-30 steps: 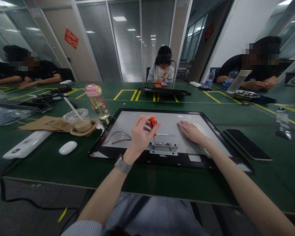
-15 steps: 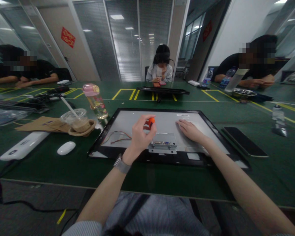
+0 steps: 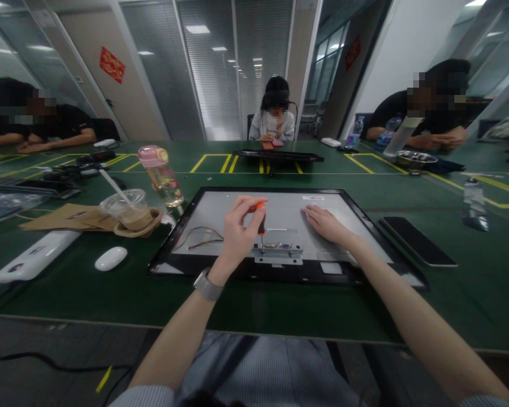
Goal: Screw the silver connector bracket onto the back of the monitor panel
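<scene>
My left hand (image 3: 240,229) is closed around an orange and black screwdriver (image 3: 261,217), held upright. Its thin shaft points down at the left end of a metal bracket (image 3: 277,254) with connector ports. I cannot tell if the tip touches a screw. The bracket lies at the near edge of a grey panel with a black frame (image 3: 203,217), which rests flat on the table. My right hand (image 3: 326,223) lies flat on the panel's right half, fingers stretched out. Loose thin wires (image 3: 201,236) run over the panel left of my left hand.
Left of the panel stand a pink-capped bottle (image 3: 161,175) and a plastic cup with a straw (image 3: 129,212), near a white mouse (image 3: 111,258) and a white power strip (image 3: 36,257). A phone (image 3: 418,241) lies at right. Several people sit around the green table (image 3: 280,311).
The screwdriver, tucked in my left fingers before, now stands upright with its shaft showing above the bracket. My right hand stays on the panel. The view has shifted slightly.
</scene>
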The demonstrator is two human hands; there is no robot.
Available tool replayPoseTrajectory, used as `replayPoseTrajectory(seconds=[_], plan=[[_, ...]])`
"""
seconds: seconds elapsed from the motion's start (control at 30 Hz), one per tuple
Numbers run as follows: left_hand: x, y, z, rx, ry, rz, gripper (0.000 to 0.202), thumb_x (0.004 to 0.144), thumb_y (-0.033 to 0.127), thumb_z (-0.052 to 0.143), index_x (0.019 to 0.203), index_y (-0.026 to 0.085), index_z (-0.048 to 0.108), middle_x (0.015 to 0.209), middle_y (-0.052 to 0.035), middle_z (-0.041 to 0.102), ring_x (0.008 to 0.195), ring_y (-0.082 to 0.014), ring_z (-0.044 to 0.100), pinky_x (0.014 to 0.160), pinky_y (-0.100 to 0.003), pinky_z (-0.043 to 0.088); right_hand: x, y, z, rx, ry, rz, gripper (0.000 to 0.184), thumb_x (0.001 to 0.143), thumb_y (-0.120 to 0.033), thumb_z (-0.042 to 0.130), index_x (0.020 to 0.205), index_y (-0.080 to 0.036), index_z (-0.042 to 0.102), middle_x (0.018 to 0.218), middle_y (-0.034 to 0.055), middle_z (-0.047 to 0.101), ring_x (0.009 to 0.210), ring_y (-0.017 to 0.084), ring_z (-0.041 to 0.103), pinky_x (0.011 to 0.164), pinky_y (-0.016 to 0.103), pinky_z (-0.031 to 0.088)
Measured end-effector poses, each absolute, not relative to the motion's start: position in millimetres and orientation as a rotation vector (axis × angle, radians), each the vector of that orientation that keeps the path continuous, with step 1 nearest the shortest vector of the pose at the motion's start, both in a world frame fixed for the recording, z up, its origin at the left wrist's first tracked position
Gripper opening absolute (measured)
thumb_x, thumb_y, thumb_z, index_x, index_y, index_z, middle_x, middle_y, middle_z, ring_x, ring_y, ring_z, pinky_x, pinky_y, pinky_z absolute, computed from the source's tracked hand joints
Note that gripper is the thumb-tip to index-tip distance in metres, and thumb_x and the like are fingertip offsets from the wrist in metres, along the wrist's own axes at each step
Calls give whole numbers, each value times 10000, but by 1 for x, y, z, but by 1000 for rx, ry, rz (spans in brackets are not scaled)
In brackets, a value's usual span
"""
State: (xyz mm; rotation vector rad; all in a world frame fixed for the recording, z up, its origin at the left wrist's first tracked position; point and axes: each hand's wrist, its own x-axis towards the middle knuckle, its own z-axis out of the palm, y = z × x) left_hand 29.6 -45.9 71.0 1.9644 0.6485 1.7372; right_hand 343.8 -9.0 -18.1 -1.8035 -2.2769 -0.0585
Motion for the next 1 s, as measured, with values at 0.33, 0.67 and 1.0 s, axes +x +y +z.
replayPoseTrajectory(seconds=[0.33, 0.67, 1.0], plan=[[28, -48, 72, 1797, 529, 1593, 204, 993, 265, 573, 1095, 190, 734, 1019, -76, 740, 842, -139, 716, 808, -297, 618, 343, -10, -16, -1811, -2282, -39, 534, 1037, -301, 287, 1486, -165, 541, 1552, 171, 519, 1444, 329, 458, 1161, 549, 391], [32, -42, 69, 1859, 640, 1752, 79, 859, 246, 743, 933, 219, 749, 890, -26, 611, 816, -126, 614, 722, -251, 558, 341, -12, -14, -1842, -2272, -35, 520, 1037, -290, 316, 1488, -167, 542, 1553, 172, 518, 1448, 314, 458, 1170, 519, 382], [28, -44, 72, 1888, 669, 1777, 80, 925, 242, 678, 935, 217, 753, 886, -20, 575, 771, -114, 582, 689, -239, 530, 337, -13, -13, -1857, -2260, -38, 507, 1038, -275, 327, 1490, -191, 540, 1566, 144, 509, 1467, 315, 434, 1182, 529, 369]])
